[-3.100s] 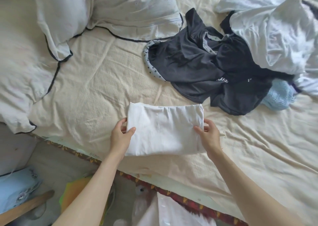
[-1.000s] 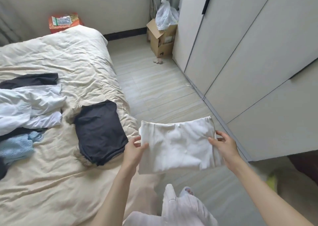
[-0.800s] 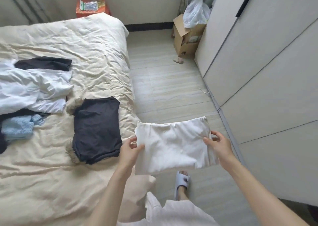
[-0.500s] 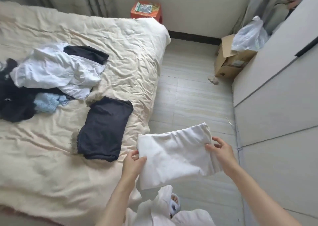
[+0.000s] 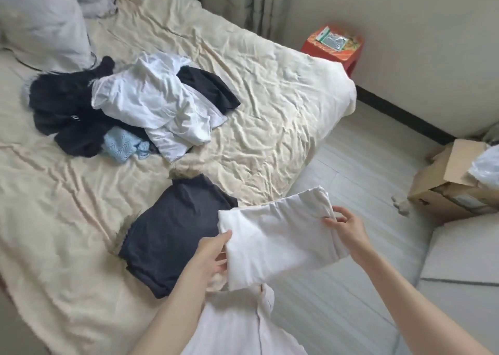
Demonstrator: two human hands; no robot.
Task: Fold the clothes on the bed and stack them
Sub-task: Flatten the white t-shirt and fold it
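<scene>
The folded white garment (image 5: 278,235) is held in the air over the bed's near right edge, partly above the floor (image 5: 351,171). Its long axis runs from near left to far right, with the far right end tilted upward. Just to its left, a folded dark garment (image 5: 172,233) lies flat on the bed (image 5: 270,111), its long axis running from near to far.

Compared with half a second ago, the white garment has been brought closer to the dark one, so that its left corner now overlaps the dark garment's right edge in the view.

The left end is pinched by the left hand (image 5: 213,254), thumb on top and fingers beneath. The right end is gripped by the right hand (image 5: 348,227), fingers curled at the edge. An unfolded pile of clothes (image 5: 129,103) lies farther left on the bed.
</scene>
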